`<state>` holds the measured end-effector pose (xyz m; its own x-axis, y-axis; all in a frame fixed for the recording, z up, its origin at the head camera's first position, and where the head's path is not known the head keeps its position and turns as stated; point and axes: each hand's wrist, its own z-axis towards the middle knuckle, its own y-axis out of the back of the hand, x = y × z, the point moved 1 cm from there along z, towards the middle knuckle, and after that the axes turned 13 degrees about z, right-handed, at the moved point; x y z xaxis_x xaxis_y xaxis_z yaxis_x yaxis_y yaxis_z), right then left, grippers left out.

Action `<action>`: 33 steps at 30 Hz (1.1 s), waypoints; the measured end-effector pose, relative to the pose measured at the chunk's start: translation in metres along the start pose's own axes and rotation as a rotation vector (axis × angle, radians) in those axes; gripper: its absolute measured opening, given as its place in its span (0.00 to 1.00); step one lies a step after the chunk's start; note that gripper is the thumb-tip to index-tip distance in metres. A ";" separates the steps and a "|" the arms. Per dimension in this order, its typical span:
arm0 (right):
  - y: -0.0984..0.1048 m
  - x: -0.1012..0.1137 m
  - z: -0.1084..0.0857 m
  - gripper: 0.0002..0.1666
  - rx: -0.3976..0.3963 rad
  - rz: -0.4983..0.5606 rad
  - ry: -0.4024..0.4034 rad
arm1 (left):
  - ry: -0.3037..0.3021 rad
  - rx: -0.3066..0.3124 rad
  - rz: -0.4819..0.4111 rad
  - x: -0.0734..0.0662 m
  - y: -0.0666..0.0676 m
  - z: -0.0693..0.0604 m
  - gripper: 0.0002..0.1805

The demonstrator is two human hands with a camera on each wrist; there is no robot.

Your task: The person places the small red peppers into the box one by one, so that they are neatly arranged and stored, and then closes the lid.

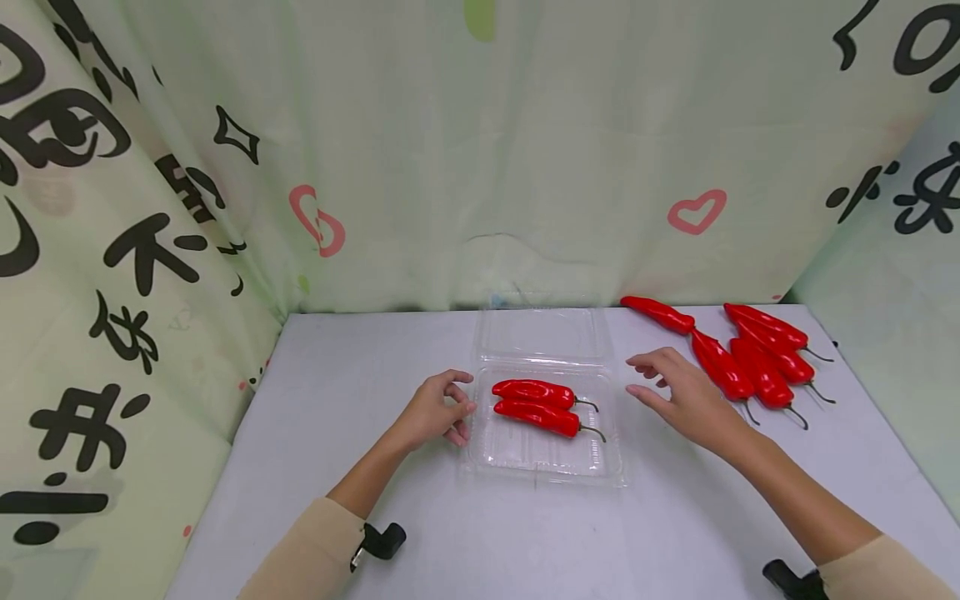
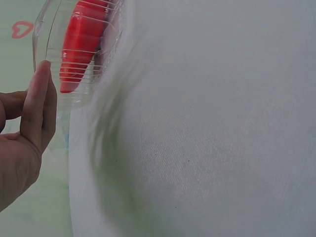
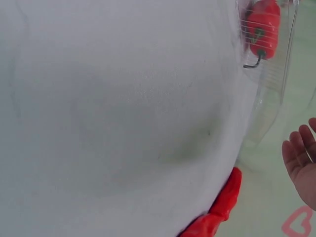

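Two red chili peppers [image 1: 536,418] lie side by side in a clear plastic clamshell box [image 1: 551,467], stems to the right. The box's lid [image 1: 543,333] is folded back toward the curtain. My left hand [image 1: 438,410] is at the box's left edge with loosely bent fingers; in the left wrist view a fingertip meets the wall in outline, and I cannot tell whether it touches. To the right of the box hovers my right hand [image 1: 690,400], fingers loosely bent and holding nothing. In the right wrist view this hand [image 3: 302,163] appears apart from the box [image 3: 276,84].
Several more red chili peppers [image 1: 761,371] lie in a loose group at the table's back right, beyond my right hand. A white-covered table [image 1: 360,358] bears everything. A printed curtain [image 1: 480,167] hangs along its back edge and the sides.
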<state>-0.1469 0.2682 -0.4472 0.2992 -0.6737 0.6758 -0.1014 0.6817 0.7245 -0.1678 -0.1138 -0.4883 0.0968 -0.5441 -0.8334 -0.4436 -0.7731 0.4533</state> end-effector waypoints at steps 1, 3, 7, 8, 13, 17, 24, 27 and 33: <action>0.002 -0.002 -0.001 0.31 -0.004 -0.005 -0.006 | 0.000 -0.001 -0.005 0.000 0.000 0.000 0.28; 0.007 -0.007 -0.003 0.31 -0.011 -0.008 -0.018 | -0.004 0.002 -0.018 0.000 0.000 -0.001 0.28; 0.017 -0.019 -0.006 0.32 -0.028 -0.018 -0.043 | -0.015 0.009 -0.051 0.002 -0.001 -0.001 0.28; 0.019 -0.023 -0.007 0.32 -0.031 -0.020 -0.048 | -0.014 0.011 -0.058 0.002 -0.001 -0.002 0.28; 0.030 -0.038 -0.011 0.33 -0.064 -0.038 -0.073 | 0.005 0.011 -0.087 0.002 -0.001 -0.003 0.26; 0.035 -0.049 -0.014 0.36 -0.081 -0.050 -0.121 | 0.014 0.000 -0.094 0.003 -0.001 -0.003 0.24; 0.046 -0.066 -0.013 0.45 -0.097 -0.083 -0.206 | 0.031 -0.017 -0.090 0.004 -0.001 -0.002 0.23; 0.051 -0.073 -0.011 0.47 -0.098 -0.096 -0.241 | 0.027 -0.019 -0.100 0.004 -0.001 -0.001 0.22; 0.058 -0.085 -0.009 0.50 -0.058 -0.108 -0.299 | 0.028 -0.016 -0.112 0.005 -0.001 -0.001 0.22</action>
<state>-0.1691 0.3672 -0.4640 0.0121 -0.7911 0.6116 -0.0277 0.6111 0.7910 -0.1655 -0.1157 -0.4923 0.1698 -0.4630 -0.8699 -0.4142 -0.8345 0.3633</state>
